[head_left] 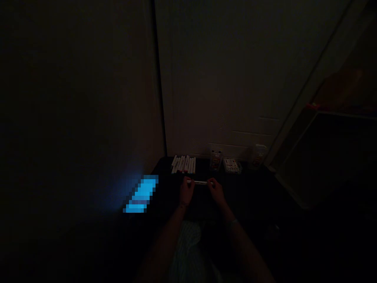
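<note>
Our left hand [186, 190] and right hand [216, 189] pinch a white marker [201, 182] near its ends, a marker row [184, 165] beyond, by the back left corner of the counter [250, 194]; we judge this two-handed handling, next calling for steady fingers.

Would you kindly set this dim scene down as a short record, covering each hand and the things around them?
Left hand: holds one end of a white marker
Right hand: holds its other end
Marker pose: roughly level, crosswise between the hands
Beyond, left: row of white markers
Beyond, right: small clear container, pale pack, translucent container
Surface: dark table
Far left: blue pixelated patch, identity unclear
Light: very dim; print unreadable
</note>
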A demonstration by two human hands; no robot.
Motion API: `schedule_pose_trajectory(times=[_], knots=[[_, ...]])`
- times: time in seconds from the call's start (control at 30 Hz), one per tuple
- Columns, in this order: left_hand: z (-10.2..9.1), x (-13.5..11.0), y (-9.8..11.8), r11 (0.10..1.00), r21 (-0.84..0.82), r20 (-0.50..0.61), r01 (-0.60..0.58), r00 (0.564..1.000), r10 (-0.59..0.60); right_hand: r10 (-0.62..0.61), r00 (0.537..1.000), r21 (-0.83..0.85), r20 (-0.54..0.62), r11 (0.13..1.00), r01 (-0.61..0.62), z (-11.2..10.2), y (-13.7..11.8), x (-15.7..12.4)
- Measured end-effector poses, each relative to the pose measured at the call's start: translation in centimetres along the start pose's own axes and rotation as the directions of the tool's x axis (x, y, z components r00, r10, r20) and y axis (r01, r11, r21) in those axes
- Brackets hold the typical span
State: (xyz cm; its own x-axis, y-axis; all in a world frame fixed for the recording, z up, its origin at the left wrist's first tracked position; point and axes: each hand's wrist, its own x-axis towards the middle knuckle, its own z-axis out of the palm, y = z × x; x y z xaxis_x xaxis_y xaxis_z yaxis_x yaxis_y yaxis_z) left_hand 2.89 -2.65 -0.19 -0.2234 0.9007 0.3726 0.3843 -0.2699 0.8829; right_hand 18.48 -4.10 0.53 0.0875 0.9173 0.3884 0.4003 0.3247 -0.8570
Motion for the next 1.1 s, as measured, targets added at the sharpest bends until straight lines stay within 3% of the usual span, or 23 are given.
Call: schedule_pose_trajectory(times=[0.8,1.1], knots=[[0.09,0.02,-0.2,0.994,0.108,-0.026,-0.005,1.0,0.008,-0.016,1.0,-0.003,0.016,1.0,0.016,0.07,0.31,0.03],[0.04,0.0,0.54,0.999,0.034,-0.03,0.015,0.999,-0.014,0.016,0.999,0.0,0.029,1.0,-0.016,-0.14,0.15,0.12]])
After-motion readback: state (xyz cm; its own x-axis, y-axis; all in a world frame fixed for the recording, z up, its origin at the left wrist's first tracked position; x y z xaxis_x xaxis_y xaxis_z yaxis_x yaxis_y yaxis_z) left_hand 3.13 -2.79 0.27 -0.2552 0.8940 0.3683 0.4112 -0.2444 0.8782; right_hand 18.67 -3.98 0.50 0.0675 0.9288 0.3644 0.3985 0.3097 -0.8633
